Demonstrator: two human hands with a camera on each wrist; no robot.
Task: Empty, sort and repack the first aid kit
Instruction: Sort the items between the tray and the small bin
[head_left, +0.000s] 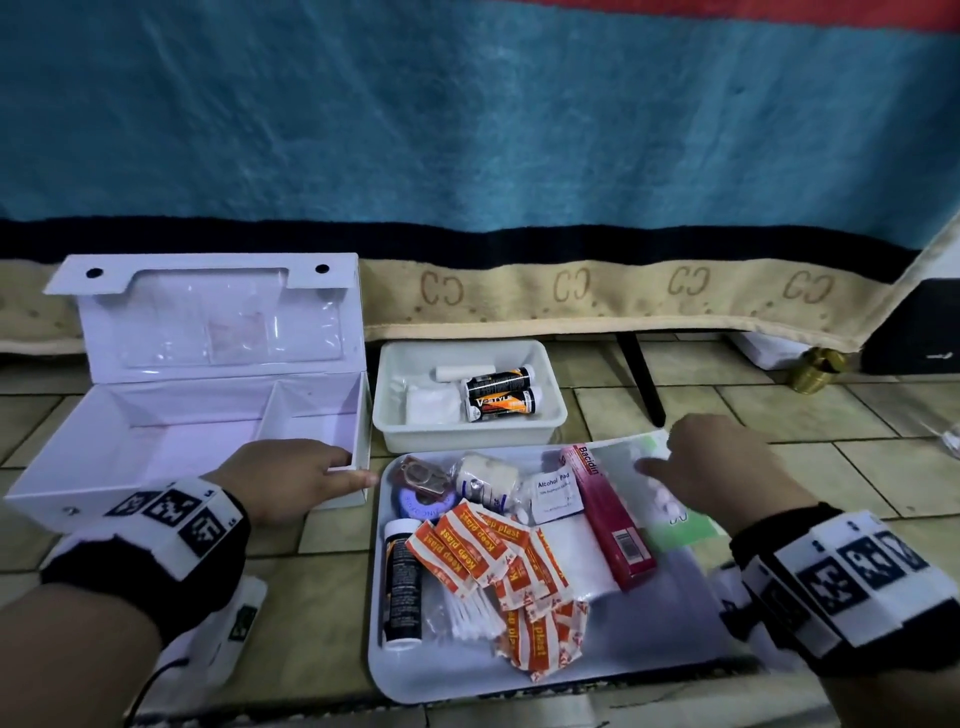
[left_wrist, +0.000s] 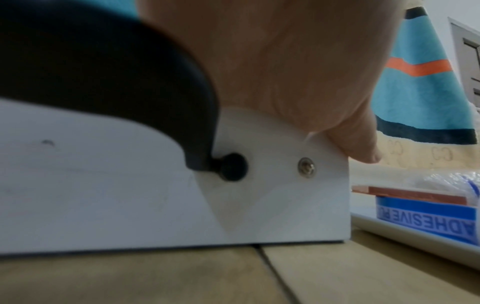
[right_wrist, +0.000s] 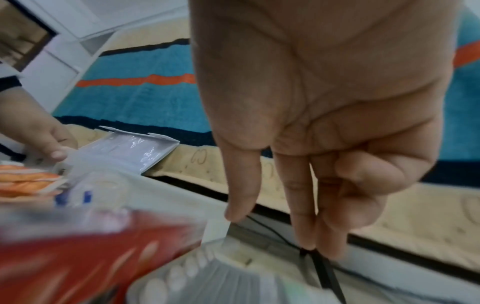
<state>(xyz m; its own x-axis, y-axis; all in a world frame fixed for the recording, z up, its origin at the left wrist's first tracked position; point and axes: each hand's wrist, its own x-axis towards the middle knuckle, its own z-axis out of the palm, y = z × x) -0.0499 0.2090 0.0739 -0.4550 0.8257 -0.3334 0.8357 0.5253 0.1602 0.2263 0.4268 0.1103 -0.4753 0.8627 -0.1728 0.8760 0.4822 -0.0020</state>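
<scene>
While right hand (head_left: 727, 473) hovers, pill strip (head_left: 665, 501) beneath

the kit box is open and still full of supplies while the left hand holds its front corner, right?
Not quite: the kit box is open but empty, as the head view shows. The left hand does hold its front corner; the supplies lie on the tray.

Open white box (head_left: 171, 441) compartments unobstructed.

First aid box (head_left: 197, 415) lies left of the tray (head_left: 649, 660); bin (head_left: 467, 395) behind tray; Bacidin carton (head_left: 610, 512) apparently on it.
</scene>
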